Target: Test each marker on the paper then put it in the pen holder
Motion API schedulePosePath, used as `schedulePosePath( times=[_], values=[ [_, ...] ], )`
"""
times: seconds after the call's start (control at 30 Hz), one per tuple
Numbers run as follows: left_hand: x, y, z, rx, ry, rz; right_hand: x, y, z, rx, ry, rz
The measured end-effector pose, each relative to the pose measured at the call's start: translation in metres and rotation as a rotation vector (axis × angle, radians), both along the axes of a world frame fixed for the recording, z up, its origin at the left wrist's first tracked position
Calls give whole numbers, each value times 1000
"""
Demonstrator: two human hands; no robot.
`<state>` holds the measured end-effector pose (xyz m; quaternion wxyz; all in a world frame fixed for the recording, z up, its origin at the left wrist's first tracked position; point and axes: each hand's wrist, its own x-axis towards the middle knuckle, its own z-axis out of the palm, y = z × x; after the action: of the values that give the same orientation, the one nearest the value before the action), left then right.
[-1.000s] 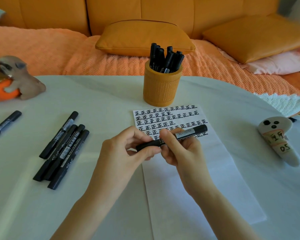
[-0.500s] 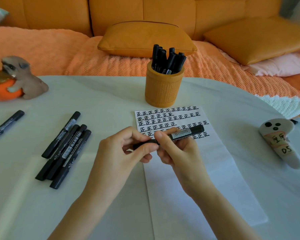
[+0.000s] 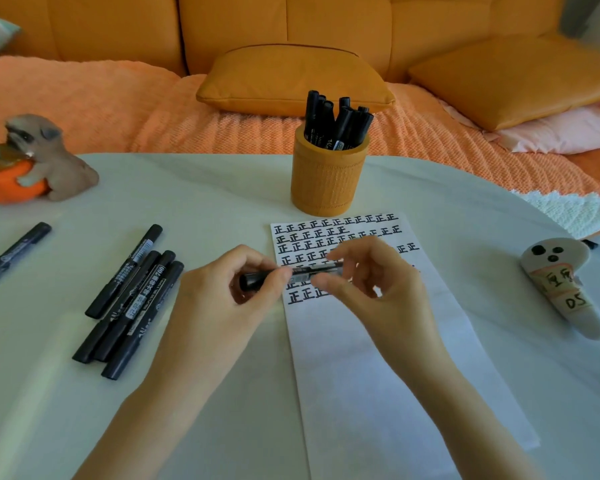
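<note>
At frame centre, the left hand (image 3: 219, 299) and right hand (image 3: 378, 292) held one marker (image 3: 291, 273) crosswise over the upper part of the paper (image 3: 378, 358). The pen holder (image 3: 328, 181), with stored markers (image 3: 336, 123) in it, stood just behind the paper. On the table (image 3: 205, 202), four loose markers (image 3: 132, 299) lay together at left, a lone marker (image 3: 14, 252) at the far left edge, a dog figurine (image 3: 49, 157) at upper left and a ghost figure (image 3: 565, 289) at right.

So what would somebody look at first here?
Probably the two hands in the middle, the left hand and right hand holding one black marker over the paper full of black test marks. Behind it stands an orange pen holder stuffed with markers, and four loose markers lie to the left.
</note>
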<state>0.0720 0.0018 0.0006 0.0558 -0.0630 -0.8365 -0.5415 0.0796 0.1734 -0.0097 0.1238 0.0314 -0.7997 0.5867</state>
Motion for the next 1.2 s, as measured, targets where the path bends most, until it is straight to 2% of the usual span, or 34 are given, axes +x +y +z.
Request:
schedulePosePath(
  times=[0.1, 0.27, 0.37, 0.5, 0.67, 0.97, 1.1, 1.2],
  values=[
    [2, 5, -1, -26, -11, -23, -2, -4, -8, 276, 207, 75],
    [1, 5, -2, 14, -36, -31, -4, -13, -14, 336, 236, 173],
    [-1, 1, -4, 56, -82, -41, -8, -12, -12, 294, 230, 133],
    [-5, -5, -7, 25, -116, -10, -22, -9, -2, 143, 226, 26],
    [-11, -14, -16, -97, -107, 52, -63, -3, 17, 123, 388, -119],
    [-14, -19, -14, -155, -116, 88, -136, 0, 54, 43, 664, -372],
    [-15, -21, -13, -162, -138, 102, -156, 1, 55, 74, 637, -405],
    [-14, -21, -12, -186, -149, 100, -162, 0, 46, 136, 537, -350]
  ],
)
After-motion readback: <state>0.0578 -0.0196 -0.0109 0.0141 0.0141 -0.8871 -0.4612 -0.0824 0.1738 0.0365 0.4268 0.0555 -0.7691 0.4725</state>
